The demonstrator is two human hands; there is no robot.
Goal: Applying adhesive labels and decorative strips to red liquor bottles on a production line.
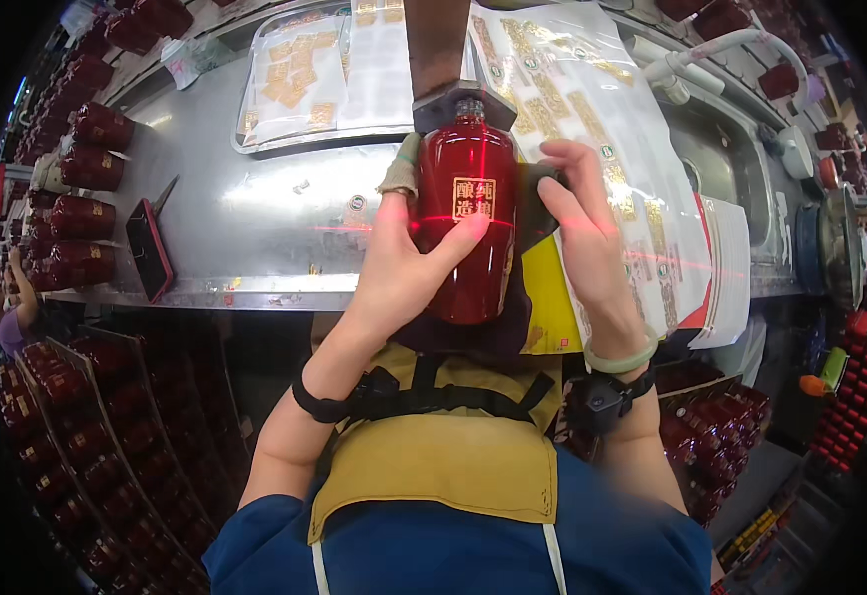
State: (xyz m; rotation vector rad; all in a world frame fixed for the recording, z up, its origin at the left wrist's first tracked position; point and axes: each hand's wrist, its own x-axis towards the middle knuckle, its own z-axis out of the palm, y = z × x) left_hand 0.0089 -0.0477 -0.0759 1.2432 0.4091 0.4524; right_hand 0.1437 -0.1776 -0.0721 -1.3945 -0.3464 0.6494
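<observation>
A dark red glass bottle [465, 268] with a clear neck lies in front of me, its neck pointing away against a dark angular block [433, 107]. My left hand [399, 258] grips its left side, with the thumb pressed on the gold square label [474, 199]. Pale cloth [400, 171] covers its fingertips. Red laser lines cross the bottle at the label. Off the bottle's right side, my right hand [592, 233] is raised with its fingers apart and bent. It is beside a dark pad [536, 203] and appears to hold nothing.
White sheets with gold labels [592, 109] cover the bench at right, near a sink [716, 164]. A metal tray [245, 139] of gold labels stands at back left. A red-edged device [149, 253] is left of me. Red bottles [86, 218] line the left; racks stand below.
</observation>
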